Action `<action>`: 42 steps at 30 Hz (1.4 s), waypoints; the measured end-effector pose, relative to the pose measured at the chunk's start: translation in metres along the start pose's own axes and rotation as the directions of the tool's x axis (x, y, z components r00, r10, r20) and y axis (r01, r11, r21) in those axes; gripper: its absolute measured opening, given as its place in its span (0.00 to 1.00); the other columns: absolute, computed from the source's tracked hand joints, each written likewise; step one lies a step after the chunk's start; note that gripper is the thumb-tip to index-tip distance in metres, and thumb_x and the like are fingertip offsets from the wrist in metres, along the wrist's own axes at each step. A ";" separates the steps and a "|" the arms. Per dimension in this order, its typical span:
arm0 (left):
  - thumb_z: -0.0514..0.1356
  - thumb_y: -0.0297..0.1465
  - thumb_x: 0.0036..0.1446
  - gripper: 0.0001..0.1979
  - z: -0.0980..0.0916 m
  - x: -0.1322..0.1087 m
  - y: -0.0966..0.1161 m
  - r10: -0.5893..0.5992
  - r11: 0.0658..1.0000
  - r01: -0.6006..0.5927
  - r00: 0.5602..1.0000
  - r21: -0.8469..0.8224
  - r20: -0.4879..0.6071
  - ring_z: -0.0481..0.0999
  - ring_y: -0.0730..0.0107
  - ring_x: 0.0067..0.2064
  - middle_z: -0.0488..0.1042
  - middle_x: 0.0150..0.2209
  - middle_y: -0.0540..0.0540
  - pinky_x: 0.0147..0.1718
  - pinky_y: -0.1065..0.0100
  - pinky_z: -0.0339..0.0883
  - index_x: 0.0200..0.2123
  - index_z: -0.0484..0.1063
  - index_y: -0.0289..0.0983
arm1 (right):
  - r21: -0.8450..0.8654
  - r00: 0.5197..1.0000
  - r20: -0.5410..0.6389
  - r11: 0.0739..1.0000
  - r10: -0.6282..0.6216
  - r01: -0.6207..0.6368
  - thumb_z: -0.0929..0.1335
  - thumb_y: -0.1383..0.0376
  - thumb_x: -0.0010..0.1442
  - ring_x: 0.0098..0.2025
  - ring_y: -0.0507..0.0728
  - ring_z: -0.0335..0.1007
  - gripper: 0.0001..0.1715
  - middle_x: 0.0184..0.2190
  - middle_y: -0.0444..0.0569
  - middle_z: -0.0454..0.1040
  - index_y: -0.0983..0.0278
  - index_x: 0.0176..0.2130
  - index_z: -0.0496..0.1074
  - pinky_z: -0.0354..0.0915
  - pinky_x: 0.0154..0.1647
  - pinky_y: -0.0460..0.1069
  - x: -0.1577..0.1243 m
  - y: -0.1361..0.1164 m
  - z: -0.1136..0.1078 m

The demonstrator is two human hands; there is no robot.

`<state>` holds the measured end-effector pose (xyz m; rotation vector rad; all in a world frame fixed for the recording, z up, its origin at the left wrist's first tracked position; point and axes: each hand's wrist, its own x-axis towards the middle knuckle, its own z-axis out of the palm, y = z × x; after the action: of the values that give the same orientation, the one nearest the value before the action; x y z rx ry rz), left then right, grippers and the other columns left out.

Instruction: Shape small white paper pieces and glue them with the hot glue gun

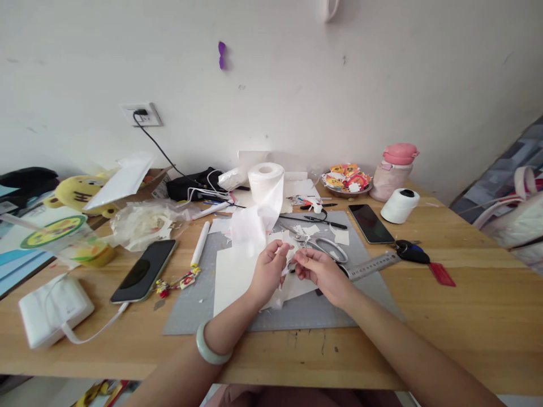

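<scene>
My left hand (269, 272) and my right hand (322, 274) meet over a grey cutting mat (186, 314), fingertips pinched close together. Something small and whitish shows between them, too small to name. Beneath my hands lies a sheet of white paper (233, 277). Just beyond my right hand are scissors (331, 249) with grey handles, their blades partly among white paper scraps (311, 230). A metal ruler (373, 265) extends rightward from near that hand. Behind my left hand stands a roll of white tissue (266, 183), its loose end trailing onto the mat.
To the left lie a phone (144, 271), a white power bank (55, 311), a drink cup (85, 249) and a plastic bag (148, 223). On the right are another phone (371, 223), a thread spool (399, 205), keys (411, 251), a pink bottle (392, 172) and a bowl of cutouts (347, 180).
</scene>
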<state>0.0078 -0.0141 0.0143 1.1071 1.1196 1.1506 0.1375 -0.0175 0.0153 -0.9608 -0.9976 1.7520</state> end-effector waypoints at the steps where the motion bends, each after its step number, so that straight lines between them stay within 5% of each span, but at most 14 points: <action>1: 0.54 0.42 0.53 0.12 0.000 0.000 0.000 0.002 1.000 -0.002 1.000 0.010 -0.003 0.52 0.83 0.10 0.59 0.14 0.59 0.07 0.80 0.45 0.29 0.63 0.39 | -0.014 1.000 0.005 1.000 0.000 0.000 0.73 0.56 0.44 0.24 0.49 0.59 0.16 0.20 0.42 0.66 0.66 0.25 0.69 0.55 0.28 0.46 0.000 -0.001 -0.001; 11: 0.53 0.38 0.55 0.10 0.001 0.000 0.000 -0.001 0.993 0.005 1.000 0.118 -0.029 0.54 0.82 0.11 0.58 0.11 0.60 0.09 0.80 0.51 0.29 0.65 0.38 | -0.277 0.991 0.063 0.952 -0.119 0.132 0.72 0.62 0.44 0.25 0.50 0.58 0.16 0.20 0.40 0.63 0.64 0.21 0.62 0.54 0.28 0.47 0.001 0.007 0.000; 19: 0.53 0.35 0.59 0.10 0.001 0.001 0.000 -0.008 0.992 0.015 0.998 0.125 -0.058 0.59 0.82 0.14 0.60 0.15 0.59 0.12 0.79 0.54 0.28 0.64 0.36 | -0.346 0.994 0.048 0.931 -0.103 0.113 0.70 0.63 0.46 0.25 0.51 0.62 0.13 0.23 0.41 0.68 0.63 0.34 0.68 0.58 0.29 0.48 0.005 0.008 -0.003; 26: 0.53 0.34 0.60 0.11 -0.004 0.009 -0.008 -0.010 0.998 0.015 0.997 0.065 -0.078 0.59 0.83 0.17 0.63 0.21 0.56 0.14 0.77 0.56 0.32 0.67 0.32 | -0.404 0.993 0.097 0.909 -0.065 0.099 0.71 0.62 0.48 0.22 0.50 0.58 0.08 0.18 0.40 0.64 0.65 0.26 0.69 0.52 0.26 0.48 0.002 0.011 -0.004; 35: 0.52 0.37 0.61 0.13 -0.003 0.006 -0.005 -0.098 0.987 0.099 0.995 -0.127 0.012 0.53 0.84 0.14 0.57 0.18 0.58 0.12 0.78 0.50 0.31 0.66 0.33 | -0.085 0.982 0.184 0.994 -0.045 0.061 0.69 0.56 0.51 0.25 0.50 0.56 0.17 0.19 0.41 0.62 0.64 0.22 0.63 0.54 0.30 0.47 -0.002 0.017 0.006; 42: 0.56 0.44 0.53 0.15 -0.006 0.007 0.003 -0.049 0.982 0.055 0.998 -0.180 0.039 0.45 0.83 0.13 0.45 0.12 0.63 0.13 0.77 0.46 0.27 0.61 0.38 | 0.198 0.979 0.177 0.978 -0.099 0.063 0.72 0.56 0.48 0.25 0.49 0.54 0.17 0.21 0.41 0.60 0.63 0.23 0.63 0.54 0.30 0.47 0.000 0.014 0.003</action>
<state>0.0019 -0.0067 0.0162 0.9483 0.9904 1.1638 0.1306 -0.0223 0.0038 -0.6356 -0.9493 1.8555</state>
